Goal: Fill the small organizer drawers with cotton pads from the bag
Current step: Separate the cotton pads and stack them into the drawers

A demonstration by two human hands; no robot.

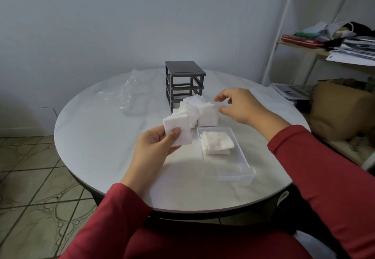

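My left hand [154, 145] grips a small stack of square white cotton pads [178, 130] above the table. A loose heap of more pads [203, 110] lies in front of the grey organizer frame [183, 83], whose slots stand empty. My right hand [237, 105] hovers at the heap's right side, thumb and fingers apart, holding nothing. A clear plastic drawer [240, 172] sits on the table near me, with a few pads [217, 143] in its far end. The clear plastic bag [132, 92] lies crumpled at the back left.
The round white marble-look table [113, 157] stands against a pale wall. To the right are a white shelf unit [316, 54] piled with papers and cloth, and a brown paper bag [341, 108]. Tiled floor shows at the left.
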